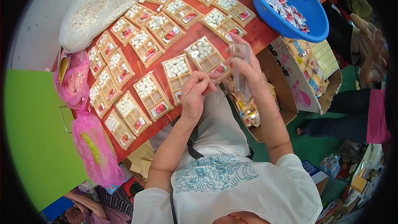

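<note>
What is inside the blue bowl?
The blue bowl holds a heap of small packets, white with red markings. Only the uppermost packets show; they cover the ones lower down and the bottom beneath, so nothing there can be seen.

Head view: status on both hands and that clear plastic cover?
Right hand gripping clear plastic cover. Left hand fingers drawn together, contents unclear. In the way: left hand partly hides a nearby tray.
</note>
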### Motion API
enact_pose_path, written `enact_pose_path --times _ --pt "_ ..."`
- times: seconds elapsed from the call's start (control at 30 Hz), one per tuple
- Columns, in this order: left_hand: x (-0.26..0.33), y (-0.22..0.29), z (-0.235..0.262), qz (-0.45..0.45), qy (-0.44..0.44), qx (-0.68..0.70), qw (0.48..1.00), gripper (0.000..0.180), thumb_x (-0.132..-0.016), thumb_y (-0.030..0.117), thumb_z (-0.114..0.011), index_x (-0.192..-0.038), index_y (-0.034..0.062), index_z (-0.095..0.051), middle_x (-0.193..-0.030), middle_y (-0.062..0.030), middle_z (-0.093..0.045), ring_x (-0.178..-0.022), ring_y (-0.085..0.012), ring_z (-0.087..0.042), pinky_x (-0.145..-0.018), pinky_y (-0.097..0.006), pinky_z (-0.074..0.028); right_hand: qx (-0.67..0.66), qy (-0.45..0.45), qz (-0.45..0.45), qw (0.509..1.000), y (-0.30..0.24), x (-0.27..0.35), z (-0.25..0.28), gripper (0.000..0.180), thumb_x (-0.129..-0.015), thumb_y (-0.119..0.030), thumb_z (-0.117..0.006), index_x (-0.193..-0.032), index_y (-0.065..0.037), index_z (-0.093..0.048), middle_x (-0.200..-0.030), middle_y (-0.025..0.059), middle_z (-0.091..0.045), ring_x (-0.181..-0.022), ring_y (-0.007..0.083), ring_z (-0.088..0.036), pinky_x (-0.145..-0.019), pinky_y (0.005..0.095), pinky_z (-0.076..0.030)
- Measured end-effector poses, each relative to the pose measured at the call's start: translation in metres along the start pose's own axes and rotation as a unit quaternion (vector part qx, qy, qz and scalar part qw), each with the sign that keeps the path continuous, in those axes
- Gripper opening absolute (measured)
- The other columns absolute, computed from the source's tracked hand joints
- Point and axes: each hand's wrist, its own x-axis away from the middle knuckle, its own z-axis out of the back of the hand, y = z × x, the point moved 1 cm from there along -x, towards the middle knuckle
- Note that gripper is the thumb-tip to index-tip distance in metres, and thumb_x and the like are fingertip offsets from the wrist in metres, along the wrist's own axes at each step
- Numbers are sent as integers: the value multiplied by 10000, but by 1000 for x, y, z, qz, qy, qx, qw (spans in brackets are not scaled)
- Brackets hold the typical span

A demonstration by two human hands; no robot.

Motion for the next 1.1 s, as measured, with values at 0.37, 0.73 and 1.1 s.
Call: enact_pose_path --times 0.37,0.73,1.1 --pt "-6 2 -5 8 -1 109 994 124 -940 92 -422 -908 24 -522 -1010 -171 -644 -846 -146 -589 -840 -292 -434 -87 -28 -11 996 11 1 -9 865 -794 -387 -638 -1448 18 -242 -1211 162 -490 -1014 229 -590 -870 360 -488" --pt "-8 -3 7 11 -15 104 994 127 -929 106 -423 -948 30 -523 -1005 -196 -652 -832 -181 -593 -839 -347 -465 -101 4 -37 994 9 2 -15 865 -797 -367 -643 -1453 15 -228 -1215 155 -484 -988 225 -591 -877 377 -492" --pt "-20 37 0 27 -20 53 998 133 -934 93 -429 -922 -2 -521 -815 -107 -611 -785 -161 -576 -811 -305 -456 -117 57 -8 991 3 8 -2 922 -761 -463 -659 -1453 -4 -257 -1214 153 -509 -1009 225 -580 -896 372 -474"
